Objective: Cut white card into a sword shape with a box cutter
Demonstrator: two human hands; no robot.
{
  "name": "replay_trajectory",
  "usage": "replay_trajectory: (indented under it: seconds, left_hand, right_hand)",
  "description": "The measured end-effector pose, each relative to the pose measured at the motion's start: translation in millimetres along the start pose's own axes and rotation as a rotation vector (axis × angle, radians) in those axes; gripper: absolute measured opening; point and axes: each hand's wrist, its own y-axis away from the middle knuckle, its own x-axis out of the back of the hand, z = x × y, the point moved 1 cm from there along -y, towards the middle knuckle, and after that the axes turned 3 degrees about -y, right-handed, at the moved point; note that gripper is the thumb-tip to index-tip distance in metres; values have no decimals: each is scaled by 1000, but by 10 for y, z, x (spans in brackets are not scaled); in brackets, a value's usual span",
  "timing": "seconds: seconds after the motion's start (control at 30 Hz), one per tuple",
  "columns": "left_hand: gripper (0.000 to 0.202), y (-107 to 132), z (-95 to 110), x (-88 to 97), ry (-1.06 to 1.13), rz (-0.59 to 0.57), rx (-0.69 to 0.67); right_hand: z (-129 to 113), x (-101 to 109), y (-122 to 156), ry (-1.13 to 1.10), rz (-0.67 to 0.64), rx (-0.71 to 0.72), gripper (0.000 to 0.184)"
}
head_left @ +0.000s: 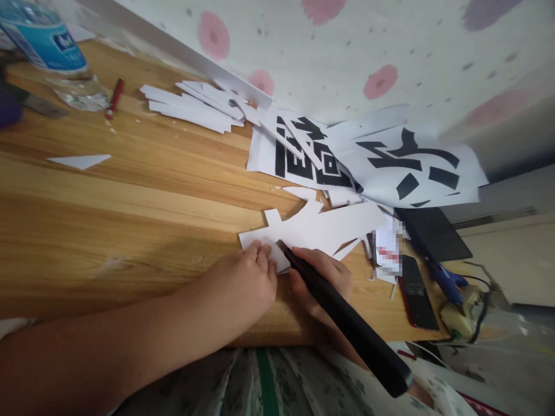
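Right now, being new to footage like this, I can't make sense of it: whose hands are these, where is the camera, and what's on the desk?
There is no machine here, just a person's two bare hands, filmed by one camera worn on the head and looking down. The left hand presses on a white cut-out paper shape on the light wooden table. The right hand grips a long black tool, probably a knife, with its tip on that paper. Behind lie white sheets printed with large black characters, a heap of white paper strips and a clear plastic bottle with a blue label.
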Motion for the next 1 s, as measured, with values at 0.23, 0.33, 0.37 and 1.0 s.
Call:
replay_trajectory:
  seconds: [0.23, 0.33, 0.37, 1.0]
  left_hand:
    - [27, 22, 6, -14, -4, 49, 17]
    - [26, 22, 8, -18, -9, 88, 21]
    - [26, 21, 9, -19, -9, 92, 21]
    - [27, 0, 38, 25, 4, -35, 59]
  right_hand:
    - [-10, 11, 2, 2, -16, -17, 23]
    - [-12, 13, 2, 8, -21, -26, 23]
    - [-12, 14, 2, 10, -19, -26, 23]
    - [-20, 34, -51, 40, -65, 134, 29]
